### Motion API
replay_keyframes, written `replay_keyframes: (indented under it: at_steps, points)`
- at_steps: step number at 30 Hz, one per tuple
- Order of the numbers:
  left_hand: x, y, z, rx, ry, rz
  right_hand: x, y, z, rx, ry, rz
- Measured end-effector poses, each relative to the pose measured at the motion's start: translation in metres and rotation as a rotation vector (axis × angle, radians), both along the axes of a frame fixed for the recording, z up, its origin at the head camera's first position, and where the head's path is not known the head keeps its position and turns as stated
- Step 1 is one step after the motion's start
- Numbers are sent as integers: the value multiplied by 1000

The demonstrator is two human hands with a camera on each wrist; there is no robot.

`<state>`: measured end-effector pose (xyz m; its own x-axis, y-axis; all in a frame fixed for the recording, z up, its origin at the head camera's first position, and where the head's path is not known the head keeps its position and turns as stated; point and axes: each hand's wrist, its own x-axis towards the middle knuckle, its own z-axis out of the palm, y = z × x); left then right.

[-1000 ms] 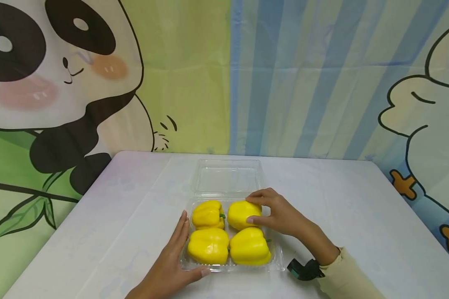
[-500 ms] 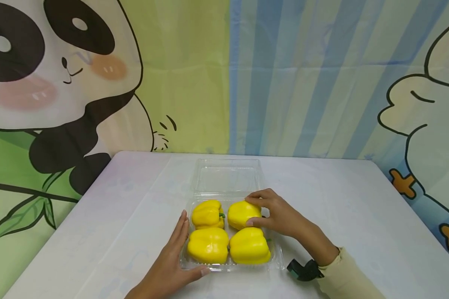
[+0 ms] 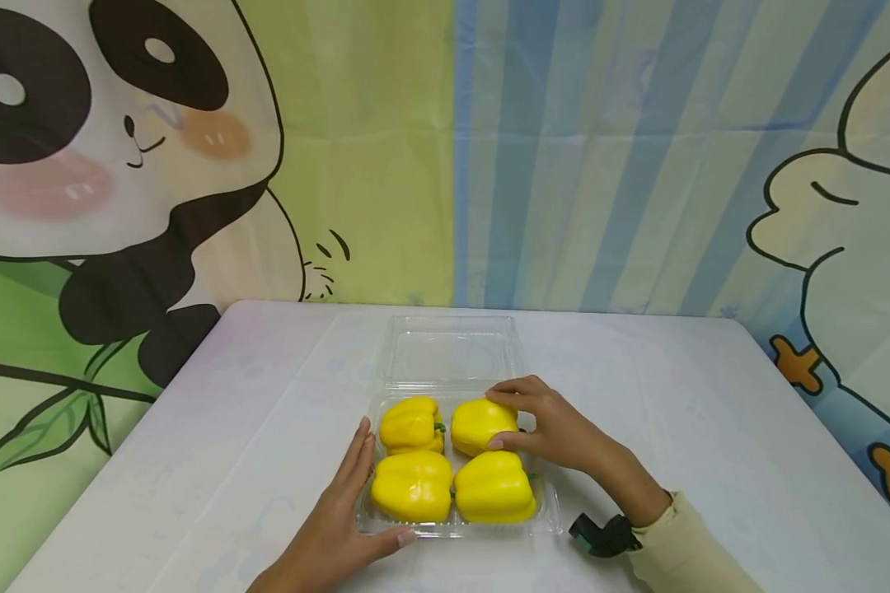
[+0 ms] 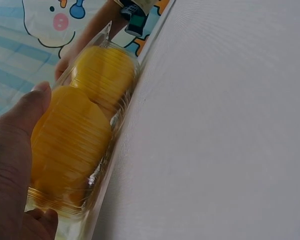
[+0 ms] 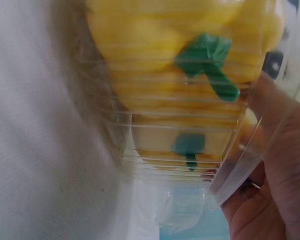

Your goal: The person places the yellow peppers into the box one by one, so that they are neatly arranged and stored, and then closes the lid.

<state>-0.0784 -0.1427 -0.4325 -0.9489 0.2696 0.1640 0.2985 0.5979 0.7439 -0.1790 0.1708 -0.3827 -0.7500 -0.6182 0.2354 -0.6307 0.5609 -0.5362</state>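
Several yellow bell peppers sit in a clear plastic clamshell container (image 3: 549,527) in the head view. My right hand (image 3: 556,424) holds the back right bell pepper (image 3: 478,427), thumb on its near side and fingers at its far side. Along the container's left side lie the straight fingers of my left hand (image 3: 337,515), its thumb by the front edge. Through the ribbed plastic, the left wrist view shows a front bell pepper (image 4: 72,140) close to that thumb. Green stems (image 5: 205,65) show through the right wall in the right wrist view.
The container's clear lid (image 3: 452,350) lies folded back behind it on the white table (image 3: 675,412). A dark wrist device (image 3: 604,535) is at the right sleeve. Behind the table hangs a cartoon panda curtain (image 3: 371,148).
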Motion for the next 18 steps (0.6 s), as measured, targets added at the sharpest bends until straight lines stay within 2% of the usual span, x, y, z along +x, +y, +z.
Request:
replay_keyframes:
  at_steps: [10, 14, 18]
  points:
    - [0, -1, 1, -25, 0, -1, -3, 3, 0, -54, -17, 18]
    - [0, -1, 1, -22, -9, 1, -5, 4, 1, -153, -31, -1]
    - [0, -1, 1, -9, -20, -4, -8, 6, -3, -292, 50, -16]
